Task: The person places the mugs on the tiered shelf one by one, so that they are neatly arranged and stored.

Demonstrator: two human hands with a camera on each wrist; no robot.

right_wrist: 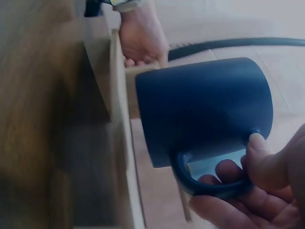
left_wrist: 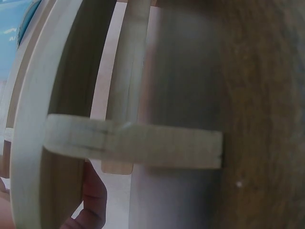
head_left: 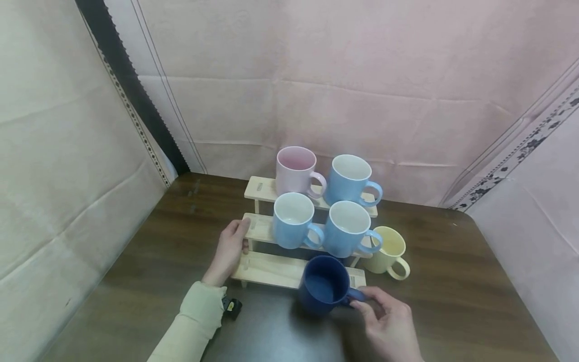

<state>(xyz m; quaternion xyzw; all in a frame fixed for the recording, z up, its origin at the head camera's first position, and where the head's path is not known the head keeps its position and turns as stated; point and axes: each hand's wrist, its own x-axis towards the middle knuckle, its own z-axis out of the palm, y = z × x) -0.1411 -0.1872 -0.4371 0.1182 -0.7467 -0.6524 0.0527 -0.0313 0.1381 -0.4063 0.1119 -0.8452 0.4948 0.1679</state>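
Note:
A dark blue mug [head_left: 322, 286] hangs in front of the lowest step of a three-tier wooden rack [head_left: 271, 270]. By its handle my right hand [head_left: 392, 322] holds it, and the right wrist view shows the fingers [right_wrist: 228, 210] curled through that handle. At the rack's left end, my left hand [head_left: 229, 247] grips the middle step, thumb on top. Two light blue mugs, a left one [head_left: 289, 229] and a right one [head_left: 341, 236], stand on the middle step. On the top step are a pink mug [head_left: 289, 176] and another light blue mug [head_left: 344, 183].
A pale yellow mug [head_left: 380, 261] stands on the dark wooden table [head_left: 452, 281], right of the rack. Light cloth [head_left: 362, 65] hangs behind the table and along both sides. A dark band [head_left: 135, 85] runs down the cloth at the left.

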